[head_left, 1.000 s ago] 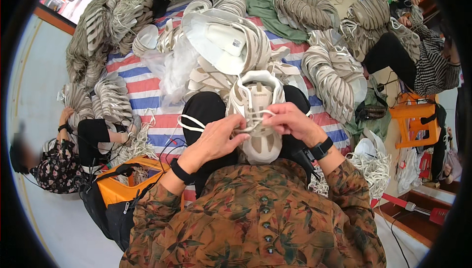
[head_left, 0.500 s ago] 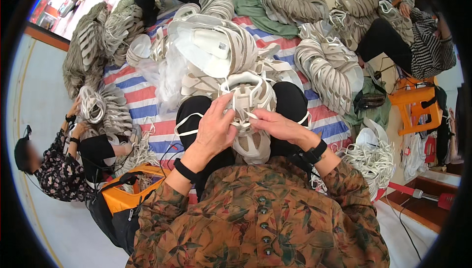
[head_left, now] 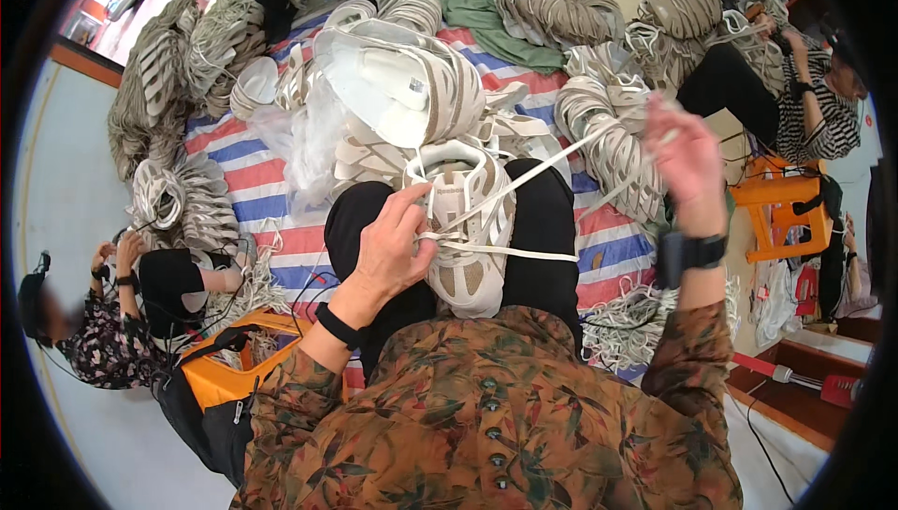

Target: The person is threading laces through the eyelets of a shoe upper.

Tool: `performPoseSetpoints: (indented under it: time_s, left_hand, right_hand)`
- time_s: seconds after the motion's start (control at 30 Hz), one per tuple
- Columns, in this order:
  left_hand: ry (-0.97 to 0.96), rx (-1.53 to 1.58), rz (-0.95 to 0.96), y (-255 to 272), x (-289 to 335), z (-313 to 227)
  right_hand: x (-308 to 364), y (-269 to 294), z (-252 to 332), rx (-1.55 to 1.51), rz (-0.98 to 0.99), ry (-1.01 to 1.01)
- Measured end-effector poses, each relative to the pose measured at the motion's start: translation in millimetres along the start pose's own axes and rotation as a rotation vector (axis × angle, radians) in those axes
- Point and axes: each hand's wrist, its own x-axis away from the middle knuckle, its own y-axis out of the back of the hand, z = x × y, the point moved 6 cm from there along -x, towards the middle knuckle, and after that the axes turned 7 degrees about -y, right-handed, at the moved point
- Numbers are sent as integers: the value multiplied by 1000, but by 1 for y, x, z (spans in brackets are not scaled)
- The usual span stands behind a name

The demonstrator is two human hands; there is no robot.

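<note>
A white and beige sneaker [head_left: 470, 284] rests between my black-clad knees, its toe toward me and its collar away. My left hand [head_left: 391, 240] grips the shoe's left side, with thumb and fingers at the eyelets and tongue. A white shoelace [head_left: 538, 169] runs taut from the eyelets up to the right. Its far end is at my right hand [head_left: 687, 154], raised off the shoe and blurred, with fingers drawn together around the lace. Another stretch of lace lies across the shoe onto my right thigh.
Beyond my knees lies a stack of shoe uppers [head_left: 458, 89] beside clear plastic. More bundled uppers [head_left: 613, 150] sit on the striped sheet [head_left: 257, 178]. Loose laces [head_left: 627, 323] pile up at right, near an orange stool [head_left: 781, 220]. Co-workers sit left and right.
My right hand has swung from the shoe up and to the right, drawing the lace out long. My left hand stays at the shoe's left side.
</note>
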Motion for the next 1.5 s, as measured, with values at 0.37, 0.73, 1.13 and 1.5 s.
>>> performPoseSetpoints:
  time_s: [0.37,0.73,1.13,1.5]
  left_hand:
    - [-4,-23,-2,-9,3,-10]
    - [-21,-66,30,-11,-7,-15]
    - [-171,-127,91,-30,-21,-30]
    - [609,776,-710,82,10,101]
  right_hand:
    - [100,298,331,-390,-155,388]
    - [52,257,226,-57,-217,319]
    - [47,-92,-188,1611,126,525]
    - [78,-97,-218,1860,224,449]
